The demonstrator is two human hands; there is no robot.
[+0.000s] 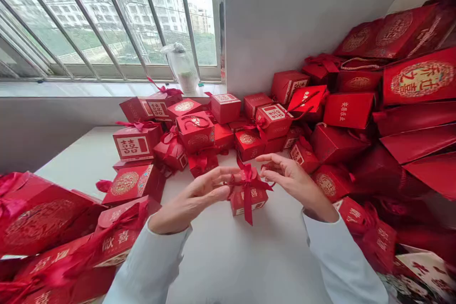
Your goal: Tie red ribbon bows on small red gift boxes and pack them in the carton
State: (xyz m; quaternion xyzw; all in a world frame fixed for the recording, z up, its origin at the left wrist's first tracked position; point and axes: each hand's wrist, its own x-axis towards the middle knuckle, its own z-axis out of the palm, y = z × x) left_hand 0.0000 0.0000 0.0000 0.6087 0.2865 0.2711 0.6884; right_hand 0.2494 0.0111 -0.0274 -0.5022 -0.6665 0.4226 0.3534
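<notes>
A small red gift box (238, 202) with pale printed panels stands on the white table in front of me. A dark red ribbon (248, 190) is tied in a bow on its top, one tail hanging down the front. On the box's left side, my left hand (201, 194) has its fingers curled around the bow's left loop, thumb below. My right hand (290, 175) reaches in from the other side, fingers bent about the ribbon's right part. The fingertips partly hide the ribbon on both sides.
Red gift boxes (195, 130) are heaped along the back of the white table (228, 266). More boxes (53, 213) lie at the left, and a tall pile of red bags and boxes (349, 109) rises at the right. A plastic-wrapped cup (185, 71) stands on the sill by the barred window.
</notes>
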